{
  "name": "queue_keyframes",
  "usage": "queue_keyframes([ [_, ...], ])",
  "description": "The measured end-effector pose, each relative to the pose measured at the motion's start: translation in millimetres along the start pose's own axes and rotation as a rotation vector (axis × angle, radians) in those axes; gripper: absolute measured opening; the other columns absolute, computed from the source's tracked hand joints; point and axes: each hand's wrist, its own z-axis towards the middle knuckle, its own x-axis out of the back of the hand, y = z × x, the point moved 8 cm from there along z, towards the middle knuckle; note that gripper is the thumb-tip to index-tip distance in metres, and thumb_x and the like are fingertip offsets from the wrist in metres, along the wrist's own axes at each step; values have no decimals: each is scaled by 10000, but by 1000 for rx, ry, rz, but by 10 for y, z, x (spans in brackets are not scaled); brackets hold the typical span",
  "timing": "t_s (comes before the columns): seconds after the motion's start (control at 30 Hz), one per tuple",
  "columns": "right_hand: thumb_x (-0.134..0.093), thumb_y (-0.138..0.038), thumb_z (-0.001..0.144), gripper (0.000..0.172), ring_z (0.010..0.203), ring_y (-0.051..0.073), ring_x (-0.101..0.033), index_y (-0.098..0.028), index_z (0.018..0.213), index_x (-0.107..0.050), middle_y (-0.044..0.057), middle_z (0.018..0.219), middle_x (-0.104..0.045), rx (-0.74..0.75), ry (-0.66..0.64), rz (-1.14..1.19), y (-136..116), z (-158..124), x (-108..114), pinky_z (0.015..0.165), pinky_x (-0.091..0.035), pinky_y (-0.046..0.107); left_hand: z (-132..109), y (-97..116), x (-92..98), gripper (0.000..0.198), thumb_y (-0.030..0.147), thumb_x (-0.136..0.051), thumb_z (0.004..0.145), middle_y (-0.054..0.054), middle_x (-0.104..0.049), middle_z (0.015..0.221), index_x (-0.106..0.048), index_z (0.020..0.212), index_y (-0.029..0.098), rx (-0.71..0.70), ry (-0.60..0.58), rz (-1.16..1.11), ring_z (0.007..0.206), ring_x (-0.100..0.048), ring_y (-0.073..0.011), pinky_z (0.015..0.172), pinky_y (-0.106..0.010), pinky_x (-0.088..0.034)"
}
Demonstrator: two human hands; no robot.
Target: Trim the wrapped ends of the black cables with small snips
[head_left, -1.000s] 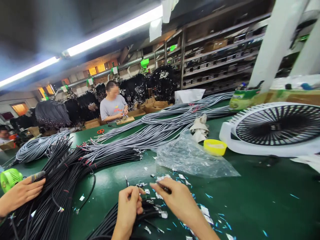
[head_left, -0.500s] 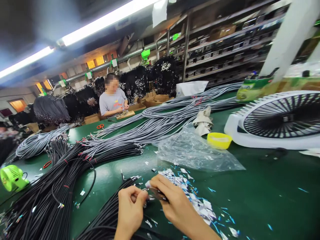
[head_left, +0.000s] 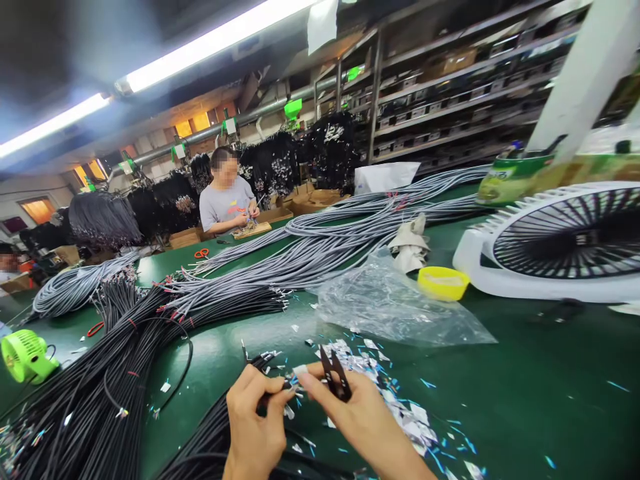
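Between finger and thumb, my left hand (head_left: pixel 257 417) pinches the end of a black cable (head_left: pixel 287 385). My right hand (head_left: pixel 353 413) holds small black thread snips (head_left: pixel 335 375) in its palm, blades parted and pointing up. Its thumb and forefinger, the thumb wrapped in something white, meet at the stripped cable end beside my left fingertips. The fine wires there are too small to make out. Under and left of my hands lies a bundle of black cables (head_left: pixel 210 427). Foil and blue scraps (head_left: pixel 405 417) are strewn to the right of my right hand.
Grey cables (head_left: pixel 270 267) and more black cables (head_left: pixel 115 373) cover the green table's left and middle. A clear plastic bag (head_left: pixel 390 307), yellow bowl (head_left: pixel 443 283) and white fan (head_left: pixel 480 267) stand beyond my right hand. A small green fan (head_left: pixel 27 357) is far left. Across the table sits a co-worker (head_left: pixel 227 200).
My right hand has turned, so the snips now point upward, away from the cable end. Its thumb and forefinger have come to the cable end. My left hand has shifted slightly left.
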Motion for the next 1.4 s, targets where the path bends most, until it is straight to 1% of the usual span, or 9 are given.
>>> queue_keyframes([
  [0.13,-514,-453,843,387,444,132,-415,-199,555,-563,-20,496,-458,285,157,-237,-326,-142,51,425,-363,243,-60,64,27,161,70,-561,770,4,-538,558,-632,673,177,-79,90,85,502,-477,-124,483,-202,-373],
  [0.23,-480,-382,893,405,442,128,-455,-204,533,-523,-22,494,-460,474,170,-334,-472,-233,-12,434,-398,227,-96,54,56,144,81,-572,771,20,-499,538,-642,697,182,-39,152,89,460,-430,-112,445,-202,-338],
  [0.37,-475,-432,898,292,503,142,-602,-201,821,-637,9,606,-606,512,181,-322,-452,-219,30,448,-499,187,-91,26,138,132,139,-601,772,15,-494,555,-633,652,183,41,239,-18,481,-448,-117,441,-207,-332],
  [0.5,-432,-426,918,335,845,192,-691,-200,1053,-640,86,938,-716,562,205,-352,-441,-210,77,695,-567,221,-69,33,229,143,169,-627,762,17,-484,548,-629,619,183,54,289,-71,483,-449,-116,436,-207,-330],
  [0.57,-457,-411,912,310,887,197,-686,-216,1000,-682,77,943,-728,569,135,-350,-444,-203,21,732,-562,222,-64,43,249,143,167,-625,763,19,-480,538,-635,621,182,41,282,-66,474,-440,-113,429,-207,-324],
  [0.8,-462,-459,903,378,619,162,-675,-206,886,-742,61,738,-723,451,-14,-192,-514,-166,-82,583,-566,199,-37,149,243,137,112,-599,774,18,-497,516,-636,658,175,-102,199,35,466,-450,-112,417,-197,-358],
  [1.17,-477,-459,881,352,743,214,-674,-237,915,-748,46,723,-705,322,-30,-211,-296,-151,-48,639,-559,259,-39,348,255,126,86,-564,819,12,-544,534,-652,760,155,-302,219,208,466,-494,-107,450,-192,-440],
  [1.3,-512,-374,878,273,765,208,-674,-233,929,-740,45,776,-714,313,-77,-231,-291,-148,-53,679,-554,256,-33,363,236,137,93,-551,835,7,-553,545,-655,772,157,-311,207,203,470,-500,-108,448,-190,-435],
  [1.4,-509,-341,882,256,721,196,-669,-233,930,-736,37,746,-701,351,-57,-236,-355,-152,-38,641,-549,241,-32,273,218,101,138,-578,831,0,-574,587,-655,772,168,-209,208,179,490,-520,-111,466,-196,-448],
])
